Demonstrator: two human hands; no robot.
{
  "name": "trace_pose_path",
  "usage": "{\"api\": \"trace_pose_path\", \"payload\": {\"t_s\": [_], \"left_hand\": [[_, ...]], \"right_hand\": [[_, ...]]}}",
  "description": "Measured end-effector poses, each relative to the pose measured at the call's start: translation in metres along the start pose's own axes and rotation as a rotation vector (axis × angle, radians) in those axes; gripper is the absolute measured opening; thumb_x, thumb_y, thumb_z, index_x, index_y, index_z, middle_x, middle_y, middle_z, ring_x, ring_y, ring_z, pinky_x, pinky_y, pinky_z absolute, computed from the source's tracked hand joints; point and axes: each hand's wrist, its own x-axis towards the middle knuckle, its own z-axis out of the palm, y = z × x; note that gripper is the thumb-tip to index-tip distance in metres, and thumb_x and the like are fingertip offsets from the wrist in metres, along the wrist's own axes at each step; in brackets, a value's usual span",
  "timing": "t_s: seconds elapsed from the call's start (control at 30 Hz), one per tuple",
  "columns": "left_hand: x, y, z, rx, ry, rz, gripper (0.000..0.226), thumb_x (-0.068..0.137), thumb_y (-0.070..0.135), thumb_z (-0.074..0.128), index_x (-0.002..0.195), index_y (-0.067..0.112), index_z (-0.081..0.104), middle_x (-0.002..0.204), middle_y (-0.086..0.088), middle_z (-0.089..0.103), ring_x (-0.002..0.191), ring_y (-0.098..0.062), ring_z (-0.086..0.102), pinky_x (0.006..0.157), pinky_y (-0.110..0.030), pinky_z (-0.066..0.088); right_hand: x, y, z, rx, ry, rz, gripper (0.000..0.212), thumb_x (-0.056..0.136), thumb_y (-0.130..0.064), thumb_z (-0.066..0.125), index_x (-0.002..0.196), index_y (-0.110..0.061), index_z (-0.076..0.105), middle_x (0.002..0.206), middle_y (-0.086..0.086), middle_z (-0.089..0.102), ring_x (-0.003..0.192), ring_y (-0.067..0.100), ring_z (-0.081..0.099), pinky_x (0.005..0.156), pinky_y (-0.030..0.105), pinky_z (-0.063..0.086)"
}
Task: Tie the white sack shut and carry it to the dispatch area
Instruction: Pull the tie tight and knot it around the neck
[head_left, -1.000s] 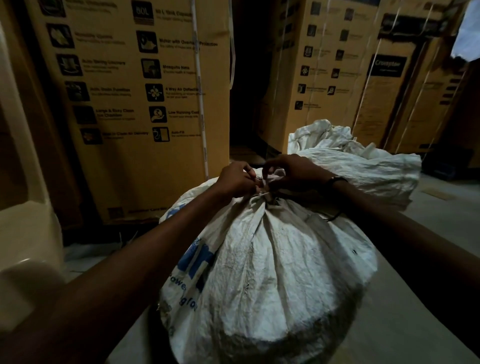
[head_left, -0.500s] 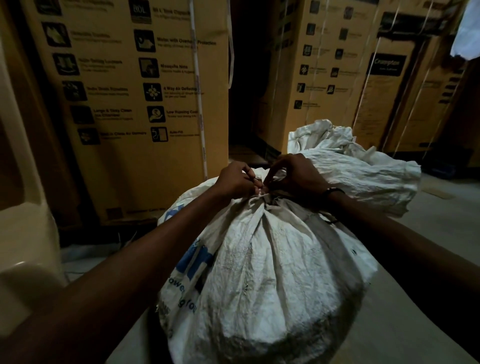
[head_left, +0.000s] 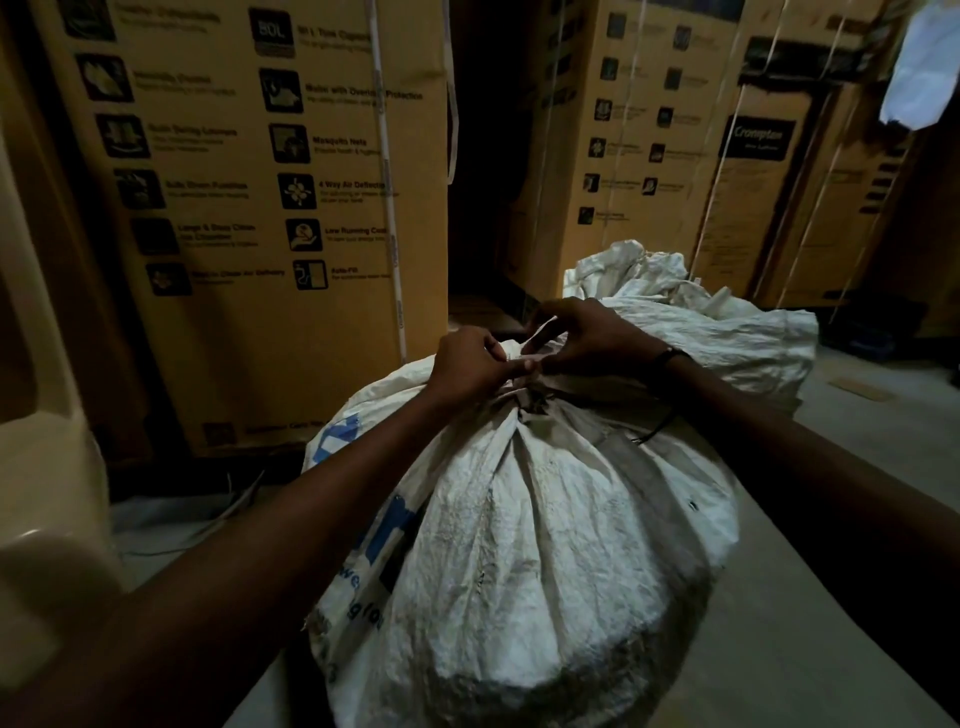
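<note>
A full white woven sack (head_left: 540, 545) with blue print on its left side stands on the floor in front of me. Its mouth is gathered into a neck (head_left: 524, 395) at the top. My left hand (head_left: 467, 364) pinches the white tie strip at the neck from the left. My right hand (head_left: 582, 338), with a dark band on the wrist, holds the other end of the strip from the right, fingers curled over the neck. The knot itself is mostly hidden by my fingers.
A second white sack (head_left: 727, 332) lies just behind the first. Tall strapped cardboard cartons stand at the left (head_left: 260, 208) and at the back right (head_left: 675, 156), with a dark gap between them. A beige plastic object (head_left: 47, 467) is at the far left. Grey floor (head_left: 857, 467) extends right.
My right hand has lifted slightly and its fingers have shifted over the neck, pulling the tie strip. The left hand stays pinched on the strip. The sack has not moved.
</note>
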Motion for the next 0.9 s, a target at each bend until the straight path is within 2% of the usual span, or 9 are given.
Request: {"api": "trace_pose_path", "payload": {"t_s": [0.1, 0.2, 0.27, 0.33, 0.47, 0.67, 0.73, 0.83, 0.9], "left_hand": [[0.003, -0.002, 0.000, -0.042, 0.011, 0.019, 0.039, 0.074, 0.039, 0.092, 0.090, 0.009, 0.073, 0.073, 0.003, 0.067, 0.071, -0.010, 0.065, 0.067, -0.028, 0.054], [0.001, -0.006, -0.002, -0.068, 0.010, 0.036, 0.045, 0.071, 0.032, 0.094, 0.099, 0.009, 0.067, 0.069, 0.012, 0.062, 0.065, 0.004, 0.058, 0.055, -0.011, 0.042], [0.001, -0.008, -0.001, -0.123, 0.001, 0.006, 0.044, 0.070, 0.024, 0.095, 0.098, 0.010, 0.063, 0.068, 0.011, 0.063, 0.064, 0.003, 0.058, 0.054, -0.009, 0.043], [0.002, -0.009, 0.000, -0.173, -0.019, -0.035, 0.044, 0.068, 0.018, 0.096, 0.095, 0.010, 0.062, 0.069, 0.006, 0.065, 0.065, -0.005, 0.062, 0.065, -0.021, 0.051], [0.002, -0.012, 0.000, -0.257, -0.082, -0.094, 0.046, 0.066, 0.010, 0.096, 0.097, 0.006, 0.063, 0.088, -0.016, 0.077, 0.087, -0.023, 0.074, 0.091, -0.045, 0.061], [0.010, -0.029, 0.004, -0.391, -0.146, -0.123, 0.070, 0.029, 0.039, 0.091, 0.084, 0.014, 0.057, 0.096, -0.028, 0.077, 0.099, -0.039, 0.076, 0.093, -0.059, 0.059], [0.004, -0.022, 0.000, -0.363, -0.119, -0.122, 0.072, 0.030, 0.042, 0.094, 0.084, 0.015, 0.055, 0.094, -0.025, 0.078, 0.097, -0.034, 0.077, 0.092, -0.057, 0.060], [-0.010, -0.002, -0.013, -0.236, -0.066, -0.118, 0.056, 0.056, 0.025, 0.102, 0.079, 0.021, 0.051, 0.102, -0.019, 0.078, 0.101, -0.028, 0.076, 0.093, -0.050, 0.060], [-0.011, 0.007, -0.021, -0.186, -0.041, -0.129, 0.051, 0.063, 0.024, 0.099, 0.078, 0.023, 0.051, 0.106, -0.016, 0.076, 0.101, -0.026, 0.073, 0.090, -0.045, 0.061]], "right_hand": [[0.002, 0.004, 0.000, 0.048, 0.062, -0.046, 0.043, 0.073, -0.004, 0.089, 0.108, -0.005, 0.065, 0.098, 0.002, 0.081, 0.072, -0.020, 0.065, 0.068, 0.003, 0.042], [0.003, 0.007, 0.003, 0.096, 0.167, -0.106, 0.040, 0.065, 0.002, 0.090, 0.098, -0.005, 0.067, 0.092, 0.006, 0.080, 0.087, 0.006, 0.076, 0.070, 0.005, 0.047], [0.006, 0.007, 0.004, 0.116, 0.201, -0.132, 0.040, 0.062, 0.002, 0.090, 0.094, -0.006, 0.069, 0.090, 0.005, 0.079, 0.090, 0.014, 0.077, 0.071, 0.010, 0.050], [0.007, 0.006, 0.004, 0.124, 0.211, -0.143, 0.040, 0.059, 0.000, 0.090, 0.093, -0.007, 0.070, 0.091, 0.004, 0.079, 0.089, 0.010, 0.076, 0.071, 0.014, 0.050], [0.008, 0.004, 0.004, 0.142, 0.207, -0.112, 0.039, 0.059, 0.005, 0.089, 0.091, -0.005, 0.072, 0.089, 0.002, 0.078, 0.073, -0.014, 0.067, 0.063, 0.004, 0.044], [0.007, 0.006, 0.001, 0.087, 0.166, -0.048, 0.032, 0.059, -0.001, 0.093, 0.085, -0.010, 0.077, 0.088, 0.000, 0.080, 0.081, 0.004, 0.072, 0.064, 0.004, 0.044], [0.006, 0.002, -0.001, 0.040, 0.171, -0.028, 0.029, 0.059, -0.005, 0.094, 0.082, -0.013, 0.079, 0.088, -0.001, 0.080, 0.080, 0.007, 0.072, 0.068, 0.015, 0.052], [0.006, -0.003, -0.006, -0.047, 0.183, -0.026, 0.026, 0.060, -0.016, 0.096, 0.080, -0.013, 0.080, 0.087, 0.000, 0.080, 0.081, 0.012, 0.073, 0.077, 0.038, 0.060], [0.005, -0.005, -0.010, -0.079, 0.201, -0.045, 0.025, 0.064, -0.023, 0.095, 0.079, -0.014, 0.079, 0.085, -0.001, 0.079, 0.081, 0.015, 0.074, 0.078, 0.044, 0.060]]}}
